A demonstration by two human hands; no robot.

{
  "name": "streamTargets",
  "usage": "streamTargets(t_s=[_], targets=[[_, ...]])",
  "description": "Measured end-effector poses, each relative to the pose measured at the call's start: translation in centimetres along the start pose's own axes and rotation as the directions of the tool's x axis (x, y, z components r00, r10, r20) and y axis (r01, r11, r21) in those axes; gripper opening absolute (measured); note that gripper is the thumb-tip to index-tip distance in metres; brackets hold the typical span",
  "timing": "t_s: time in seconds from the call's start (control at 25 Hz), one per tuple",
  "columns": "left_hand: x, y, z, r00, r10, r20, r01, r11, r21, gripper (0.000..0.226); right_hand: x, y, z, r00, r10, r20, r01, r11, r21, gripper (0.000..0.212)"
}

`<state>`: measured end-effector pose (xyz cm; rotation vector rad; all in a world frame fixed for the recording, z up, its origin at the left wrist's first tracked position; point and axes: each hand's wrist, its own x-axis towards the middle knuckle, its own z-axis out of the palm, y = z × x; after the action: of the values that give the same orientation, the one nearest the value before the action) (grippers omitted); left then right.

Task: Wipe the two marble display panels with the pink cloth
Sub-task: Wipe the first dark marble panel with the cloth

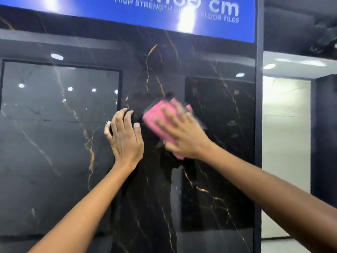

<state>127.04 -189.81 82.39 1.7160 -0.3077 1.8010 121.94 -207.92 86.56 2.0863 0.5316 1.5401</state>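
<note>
My right hand (179,132), fingers spread and blurred, presses the pink cloth (156,119) flat against the black marble panel (209,161), about mid-height. My left hand (125,137) rests open on the panel just left of the cloth. The panel's right edge meets a dark frame post (258,125); the blue sign (145,13) borders its top. Bare panel extends below the cloth.

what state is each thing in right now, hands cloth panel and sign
left hand: open, flat against the panel
right hand: fingers spread, pressing the cloth
pink cloth: bunched, blurred, against the panel
black marble panel: upright, glossy, reflecting lights
blue sign: above the panel, under glare
</note>
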Motion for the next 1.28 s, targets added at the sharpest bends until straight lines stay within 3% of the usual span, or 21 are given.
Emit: streamTargets(t_s=[0.04, 0.08, 0.12, 0.16, 0.2, 0.28, 0.32, 0.36, 0.44, 0.48, 0.52, 0.6, 0.68, 0.72, 0.76, 0.8, 0.88, 0.92, 1.0, 1.12, 1.28], targets=[[2.3, 0.9, 0.2, 0.999, 0.011, -0.033, -0.012, 1.0, -0.029, 0.042, 0.2, 1.2, -0.1, 0.992, -0.121, 0.032, 0.123, 0.989, -0.076, 0.075], [4.7, 1.7, 0.5, 0.999, 0.026, -0.04, -0.028, 0.999, -0.043, 0.042, 1.0, 4.3, -0.1, 0.995, -0.102, 0.01, 0.103, 0.988, -0.119, 0.076], [6.7, 2.5, 0.9, 0.999, 0.049, -0.023, -0.05, 0.998, -0.045, 0.044, 1.8, 7.6, -0.7, 0.994, 0.104, -0.019, -0.106, 0.987, -0.122, 0.076], [8.4, 3.4, 1.4, 0.996, 0.091, 0.013, -0.09, 0.995, -0.041, 0.046, 2.7, 11.5, -1.6, 0.921, 0.39, -0.021, -0.39, 0.919, -0.063, 0.075], [9.5, 4.0, 2.2, 0.988, 0.142, 0.063, -0.141, 0.99, -0.017, 0.05, 2.9, 15.0, -2.7, 0.752, 0.659, -0.027, -0.657, 0.752, 0.058, 0.071], [10.2, 4.5, 3.8, 0.969, 0.205, 0.135, -0.216, 0.973, 0.074, 0.058, 3.9, 17.3, -4.1, 0.396, 0.918, 0.002, -0.886, 0.381, 0.263, 0.061], [10.1, 4.4, 4.4, 0.968, 0.211, 0.137, -0.227, 0.967, 0.117, 0.06, 5.2, 15.7, -4.0, 0.372, 0.928, -0.008, -0.888, 0.358, 0.288, 0.063], [9.8, 4.1, 4.9, 0.97, 0.21, 0.123, -0.226, 0.964, 0.143, 0.061, 6.8, 13.2, -3.2, 0.492, 0.87, -0.022, -0.831, 0.478, 0.284, 0.067], [9.5, 3.8, 5.3, 0.971, 0.219, 0.1, -0.233, 0.96, 0.158, 0.061, 8.5, 6.5, -1.9, 0.9, 0.436, -0.021, -0.422, 0.882, 0.211, 0.073], [9.5, 3.8, 5.3, 0.968, 0.234, 0.09, -0.246, 0.955, 0.165, 0.062, 8.9, 5.4, -1.6, 0.977, 0.213, 0.026, -0.215, 0.966, 0.141, 0.074], [9.6, 3.7, 5.4, 0.966, 0.246, 0.082, -0.257, 0.951, 0.17, 0.062, 9.1, 6.8, -2.0, 0.991, 0.129, 0.035, -0.132, 0.988, 0.079, 0.075], [9.6, 3.6, 5.5, 0.965, 0.255, 0.068, -0.263, 0.949, 0.176, 0.061, 8.9, 13.1, -2.3, 0.9, 0.431, -0.063, -0.424, 0.899, 0.108, 0.077], [9.3, 3.6, 5.7, 0.965, 0.257, 0.057, -0.264, 0.948, 0.18, 0.06, 7.9, 18.1, -3.3, 0.539, 0.833, -0.126, -0.789, 0.551, 0.271, 0.071], [9.3, 3.6, 5.8, 0.965, 0.258, 0.055, -0.264, 0.948, 0.178, 0.06, 8.2, 18.1, -3.5, 0.352, 0.93, -0.108, -0.878, 0.368, 0.306, 0.065], [9.3, 3.6, 5.8, 0.965, 0.256, 0.057, -0.262, 0.948, 0.178, 0.06, 9.5, 16.6, -3.7, 0.281, 0.954, -0.108, -0.901, 0.301, 0.312, 0.063], [9.4, 3.4, 5.8, 0.966, 0.253, 0.06, -0.26, 0.948, 0.183, 0.06, 11.3, 14.1, -3.7, 0.364, 0.921, -0.136, -0.873, 0.388, 0.296, 0.063], [9.5, 3.4, 5.8, 0.966, 0.252, 0.063, -0.26, 0.946, 0.194, 0.06, 13.7, 9.9, -3.1, 0.747, 0.656, -0.112, -0.632, 0.752, 0.187, 0.068], [9.4, 3.5, 5.8, 0.965, 0.255, 0.067, -0.263, 0.944, 0.199, 0.06, 13.9, 10.2, -3.1, 0.856, 0.515, -0.04, -0.504, 0.851, 0.149, 0.073], [9.5, 3.5, 5.7, 0.963, 0.255, 0.088, -0.268, 0.941, 0.206, 0.061, 12.2, 15.8, -4.0, 0.839, 0.544, -0.005, -0.538, 0.832, 0.136, 0.089], [9.6, 3.7, 5.2, 0.966, 0.234, 0.109, -0.252, 0.943, 0.217, 0.062, 6.7, 23.8, -4.8, 0.647, 0.762, -0.014, -0.752, 0.642, 0.148, 0.085], [5.1, 6.1, 3.6, 0.978, 0.184, 0.097, -0.189, 0.981, 0.048, 0.061, -2.0, 18.4, -1.0, 0.691, 0.716, -0.101, -0.7, 0.697, 0.153, 0.079]])
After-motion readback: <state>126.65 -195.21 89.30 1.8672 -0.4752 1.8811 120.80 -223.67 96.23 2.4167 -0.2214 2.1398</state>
